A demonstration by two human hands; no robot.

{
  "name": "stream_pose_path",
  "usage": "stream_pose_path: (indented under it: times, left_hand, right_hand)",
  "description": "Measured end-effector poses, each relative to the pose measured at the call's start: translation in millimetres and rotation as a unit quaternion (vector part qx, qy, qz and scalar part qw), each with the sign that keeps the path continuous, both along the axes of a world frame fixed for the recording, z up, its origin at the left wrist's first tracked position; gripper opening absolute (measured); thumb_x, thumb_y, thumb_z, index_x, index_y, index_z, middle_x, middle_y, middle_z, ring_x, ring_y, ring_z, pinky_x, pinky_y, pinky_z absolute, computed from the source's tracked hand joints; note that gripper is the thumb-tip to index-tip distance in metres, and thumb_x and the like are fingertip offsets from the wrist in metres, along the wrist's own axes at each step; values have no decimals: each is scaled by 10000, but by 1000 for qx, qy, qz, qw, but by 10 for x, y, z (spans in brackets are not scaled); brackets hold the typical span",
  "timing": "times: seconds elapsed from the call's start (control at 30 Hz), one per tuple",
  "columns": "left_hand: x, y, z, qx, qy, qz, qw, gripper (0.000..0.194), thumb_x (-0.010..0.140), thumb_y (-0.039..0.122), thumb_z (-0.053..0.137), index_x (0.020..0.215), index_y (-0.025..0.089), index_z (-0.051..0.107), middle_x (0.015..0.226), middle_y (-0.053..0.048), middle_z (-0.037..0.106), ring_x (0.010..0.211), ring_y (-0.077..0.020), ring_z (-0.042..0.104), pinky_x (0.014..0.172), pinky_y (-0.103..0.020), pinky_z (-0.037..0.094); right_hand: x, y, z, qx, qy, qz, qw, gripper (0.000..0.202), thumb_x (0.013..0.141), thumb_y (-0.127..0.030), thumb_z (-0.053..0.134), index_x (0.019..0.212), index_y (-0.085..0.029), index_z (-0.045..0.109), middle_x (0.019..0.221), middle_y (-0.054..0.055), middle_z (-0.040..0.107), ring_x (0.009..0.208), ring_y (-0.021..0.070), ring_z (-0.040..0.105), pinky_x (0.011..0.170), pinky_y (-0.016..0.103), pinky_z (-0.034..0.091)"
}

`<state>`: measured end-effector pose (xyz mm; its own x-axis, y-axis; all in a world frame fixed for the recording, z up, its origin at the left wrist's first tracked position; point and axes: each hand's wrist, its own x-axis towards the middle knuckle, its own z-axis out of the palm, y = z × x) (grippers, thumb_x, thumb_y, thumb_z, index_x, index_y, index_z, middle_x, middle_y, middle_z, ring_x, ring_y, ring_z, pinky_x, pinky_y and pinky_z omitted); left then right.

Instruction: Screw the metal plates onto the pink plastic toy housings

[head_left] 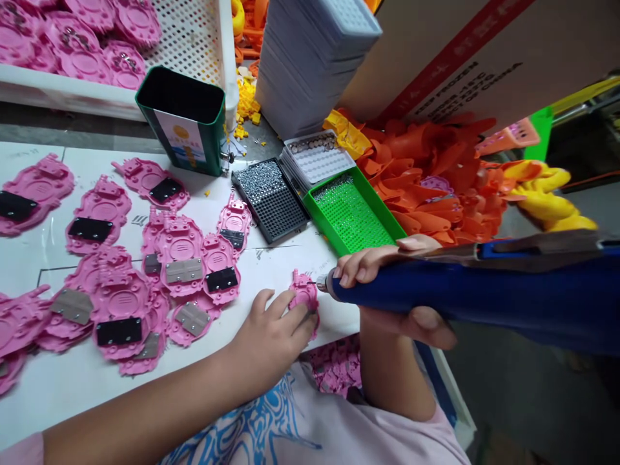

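My right hand (382,271) is wrapped round the thick body of a blue electric screwdriver (465,290). Its thin bit points left, with the tip at the upper part of a small pink plastic part (304,292); I cannot tell whether it touches a screw. With curved fingers, my left hand (283,329) holds that part against the white tabletop (264,261), covering its lower portion. To the left lie several similar pink parts (181,245), some overlapping, with black or grey plates screwed on.
Beyond my hands are a green tray (361,210) and a black tray (271,206) of small screws, and a white tray (320,161). A dark green tin (181,123), a white crate (194,39), stacked white trays (310,58) and orange pieces (436,187) stand behind.
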<state>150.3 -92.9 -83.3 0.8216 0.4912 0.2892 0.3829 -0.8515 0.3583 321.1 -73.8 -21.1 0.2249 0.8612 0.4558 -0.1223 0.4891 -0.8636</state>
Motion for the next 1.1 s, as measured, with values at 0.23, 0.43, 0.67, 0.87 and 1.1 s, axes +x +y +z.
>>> stream_pose_path:
  times: [0.23, 0.43, 0.67, 0.87, 1.1]
  left_hand:
    - [5, -12, 18, 9, -7, 6, 1000, 261, 861, 233, 564, 1117, 201, 609, 1103, -64, 651, 1086, -269, 498, 863, -429, 314]
    - [-5, -21, -22, 9, -5, 3, 1000, 288, 864, 230, 572, 1151, 210, 590, 1121, -30, 654, 1104, -268, 489, 899, -447, 291]
    - [-16, -3, -38, 1, -37, 11, 999, 251, 850, 227, 600, 1101, 217, 608, 1083, -14, 672, 1090, -253, 503, 896, -426, 283]
    - [-17, 10, -30, -4, -47, 13, 999, 253, 834, 229, 622, 1086, 222, 612, 1053, -3, 677, 1062, -243, 515, 880, -422, 291]
    - [-5, 21, -7, -5, -38, 17, 999, 248, 832, 210, 621, 1079, 228, 620, 1049, 0, 679, 1066, -233, 518, 889, -416, 293]
  right_hand:
    - [-6, 62, -11, 5, -19, 40, 999, 353, 694, -447, 626, 984, -245, 621, 639, -14, 567, 513, 155, 552, 491, 317, 477]
    - [122, 104, 157, -28, 14, 14, 999, 272, 675, -445, 617, 846, -234, 625, 622, -10, 596, 521, 163, 583, 517, 329, 499]
    - [511, 459, 280, 36, 24, -226, 973, 230, 685, -395, 526, 860, -253, 572, 591, -53, 543, 474, 115, 551, 487, 269, 471]
    - [667, 659, 59, -29, 6, -268, 963, 332, 657, -392, 530, 945, -225, 533, 552, -72, 534, 441, 118, 555, 450, 258, 468]
    - [717, 657, -2, -30, 12, -233, 972, 315, 649, -407, 552, 902, -219, 542, 537, -66, 575, 432, 121, 561, 436, 261, 474]
